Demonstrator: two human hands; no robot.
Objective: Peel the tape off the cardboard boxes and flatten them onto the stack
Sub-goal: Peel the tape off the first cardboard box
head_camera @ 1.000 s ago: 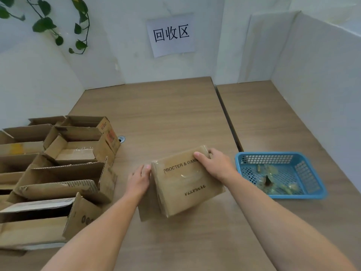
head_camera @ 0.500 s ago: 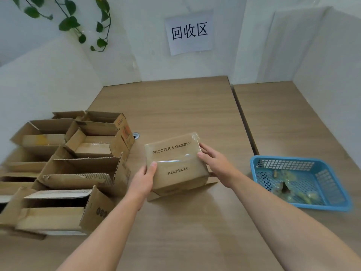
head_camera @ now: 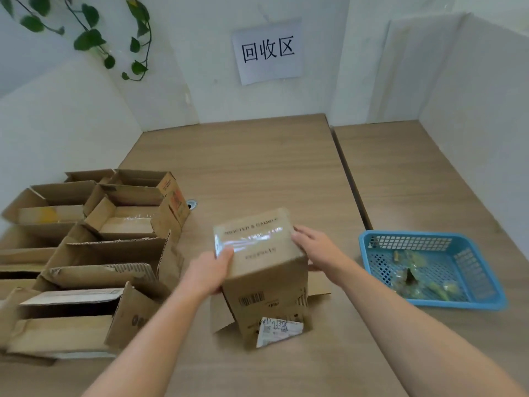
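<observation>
Cardboard box point(head_camera: 266, 285): left fingers point(head_camera: 224, 255) grip, right fingers point(head_camera: 304, 234) press flat.

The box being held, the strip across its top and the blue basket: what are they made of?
Box: brown cardboard, matte and papery, with folding flaps and a printed barcode. Tape across its top: seemingly clear plastic film, judging by its glossy glare with print showing through. Blue basket: probably moulded plastic, given its uniform colour, slight sheen and lattice of holes.

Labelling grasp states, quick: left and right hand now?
Left hand: grips the cardboard box by its top edge.
Right hand: open, fingers flat against its right side.
</observation>
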